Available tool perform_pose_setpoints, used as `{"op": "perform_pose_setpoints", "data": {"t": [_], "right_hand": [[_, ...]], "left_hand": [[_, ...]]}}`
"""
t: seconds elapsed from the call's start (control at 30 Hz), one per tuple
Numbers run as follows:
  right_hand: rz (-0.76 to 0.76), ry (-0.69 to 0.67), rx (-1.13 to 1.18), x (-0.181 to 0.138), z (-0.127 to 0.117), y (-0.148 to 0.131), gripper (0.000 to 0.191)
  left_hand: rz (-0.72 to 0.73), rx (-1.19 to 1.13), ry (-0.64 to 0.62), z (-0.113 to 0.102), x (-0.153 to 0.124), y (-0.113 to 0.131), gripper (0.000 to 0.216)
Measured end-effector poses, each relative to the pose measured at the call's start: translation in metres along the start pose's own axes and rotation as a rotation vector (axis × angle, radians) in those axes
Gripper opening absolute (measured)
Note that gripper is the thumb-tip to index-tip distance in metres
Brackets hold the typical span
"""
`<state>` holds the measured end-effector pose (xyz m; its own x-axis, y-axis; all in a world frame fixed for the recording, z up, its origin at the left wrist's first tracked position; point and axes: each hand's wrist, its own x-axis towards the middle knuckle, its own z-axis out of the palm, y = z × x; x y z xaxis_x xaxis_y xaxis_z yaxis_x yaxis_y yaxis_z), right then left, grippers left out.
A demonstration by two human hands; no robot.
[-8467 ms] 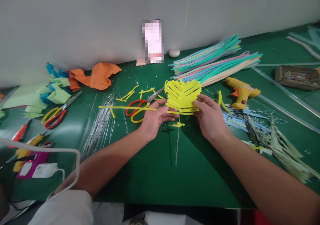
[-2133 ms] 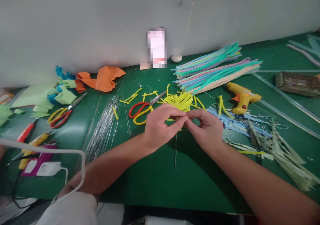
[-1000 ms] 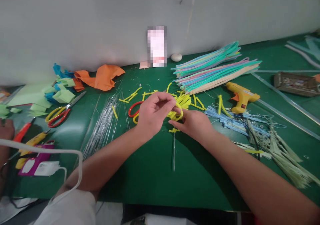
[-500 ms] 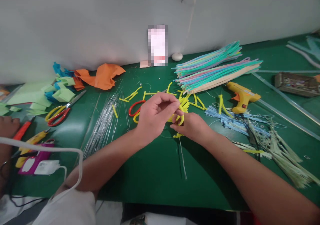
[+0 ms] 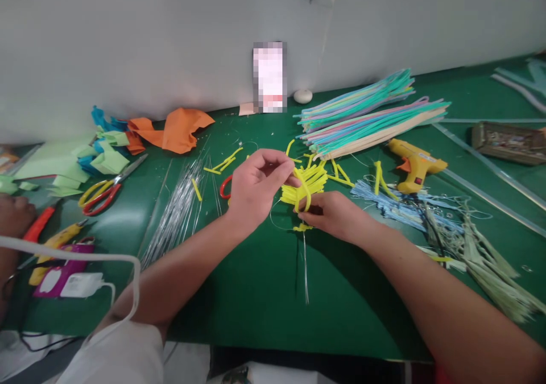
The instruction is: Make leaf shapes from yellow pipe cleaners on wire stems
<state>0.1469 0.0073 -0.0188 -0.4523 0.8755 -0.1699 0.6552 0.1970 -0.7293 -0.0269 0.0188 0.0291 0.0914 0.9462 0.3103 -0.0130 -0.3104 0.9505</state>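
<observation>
A yellow pipe-cleaner piece (image 5: 307, 184), made of many bent strands on a thin wire stem (image 5: 305, 270), sits above the middle of the green table (image 5: 256, 293). My left hand (image 5: 256, 188) is closed, pinching a yellow strand that loops over the piece. My right hand (image 5: 330, 213) is closed round the piece's lower part, just above the stem, which hangs toward me. Loose yellow offcuts (image 5: 222, 163) lie behind my hands. The red-and-yellow scissors (image 5: 224, 186) are mostly hidden behind my left hand.
Long pastel pipe cleaners (image 5: 367, 116) lie at the back right, with a yellow glue gun (image 5: 416, 165) beside them. A sheaf of thin wires (image 5: 174, 213) lies left of centre. Second scissors (image 5: 106, 188), paper scraps (image 5: 102, 156) and orange cloth (image 5: 174, 128) are further left. Another person's hand (image 5: 12, 216) rests at the left edge.
The flat yellow piece has been gathered into a bunch. My left hand has drawn a yellow strand up and over it while my right hand shifted to grip the base; the stem swung.
</observation>
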Motion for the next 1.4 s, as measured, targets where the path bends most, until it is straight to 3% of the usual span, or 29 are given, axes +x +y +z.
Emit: {"op": "perform_pose_setpoints", "data": {"t": [0.23,0.53,0.8,1.13,1.3,1.4], "right_hand": [[0.036,0.028,-0.06,0.003,0.007,-0.002,0.021],[0.073,0.046,0.064,0.003,0.006,-0.003,0.002],[0.115,0.061,0.057,0.004,0.008,-0.002,0.009],[-0.075,-0.014,0.103,-0.004,-0.003,0.004,0.012],[-0.06,-0.014,0.148,-0.002,-0.002,0.011,0.019],[-0.012,-0.013,0.204,-0.001,0.0,0.014,0.018]], "left_hand": [[0.029,0.019,-0.069,0.001,-0.005,-0.001,0.01],[0.004,0.005,-0.038,0.001,-0.002,0.0,0.014],[-0.008,-0.051,-0.016,0.0,-0.001,-0.005,0.011],[0.134,-0.067,0.091,-0.007,0.001,-0.025,0.015],[0.126,-0.116,0.051,-0.007,-0.002,-0.035,0.021],[0.113,-0.104,-0.037,-0.009,-0.007,-0.045,0.024]]}}
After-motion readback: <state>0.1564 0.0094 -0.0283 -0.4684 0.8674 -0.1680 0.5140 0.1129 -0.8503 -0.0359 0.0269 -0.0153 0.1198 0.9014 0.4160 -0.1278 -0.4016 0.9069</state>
